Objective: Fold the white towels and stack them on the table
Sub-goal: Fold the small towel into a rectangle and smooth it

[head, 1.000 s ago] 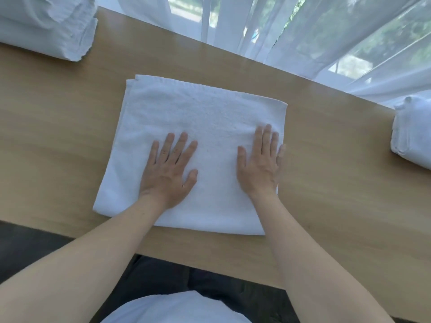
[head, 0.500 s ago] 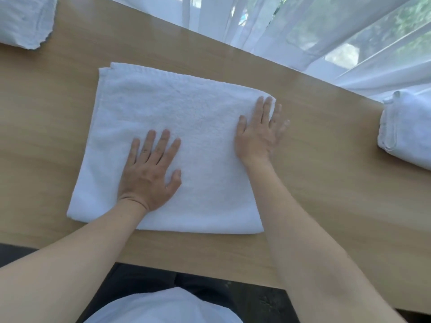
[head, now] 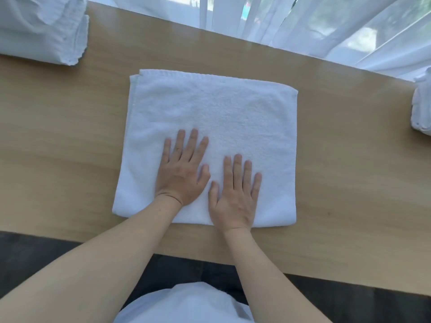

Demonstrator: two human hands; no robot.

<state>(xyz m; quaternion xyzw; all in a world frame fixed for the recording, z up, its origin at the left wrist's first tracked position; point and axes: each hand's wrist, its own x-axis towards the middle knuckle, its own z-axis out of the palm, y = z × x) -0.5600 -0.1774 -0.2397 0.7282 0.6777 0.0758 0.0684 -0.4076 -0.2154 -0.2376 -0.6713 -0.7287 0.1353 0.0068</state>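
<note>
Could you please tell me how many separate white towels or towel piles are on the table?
3: a flat towel under both hands, a pile far left, another cut off at right; its contents are unclear.

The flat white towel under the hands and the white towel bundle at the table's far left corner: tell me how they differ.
The flat white towel lies smooth and squarely folded at the middle of the wooden table; the white towel bundle sits bulky and rumpled at the far left, cut off by the frame. The left hand and right hand press flat on the first; nothing touches the bundle. Both are white terry cloth.
</note>
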